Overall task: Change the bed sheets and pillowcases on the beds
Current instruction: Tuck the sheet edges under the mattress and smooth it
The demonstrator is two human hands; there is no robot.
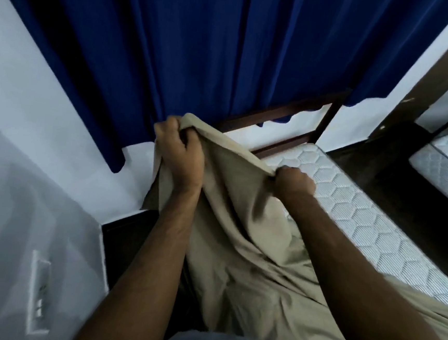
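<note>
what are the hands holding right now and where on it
Both hold the tan bed sheet along its raised top edge: the left hand bunches the corner, the right hand grips the edge above the bare mattress.

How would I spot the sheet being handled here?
Start at the big blue curtain on the far wall; below it lies a white quilted mattress. The beige sheet drapes over its near end, gripped by the left hand and right hand: the only plain tan fabric.

Blue curtain (201, 45) is hanging over a white wall (21, 84). A dark floor (405, 191) is showing, with a wall switch (40, 292) sitting low left.
</note>
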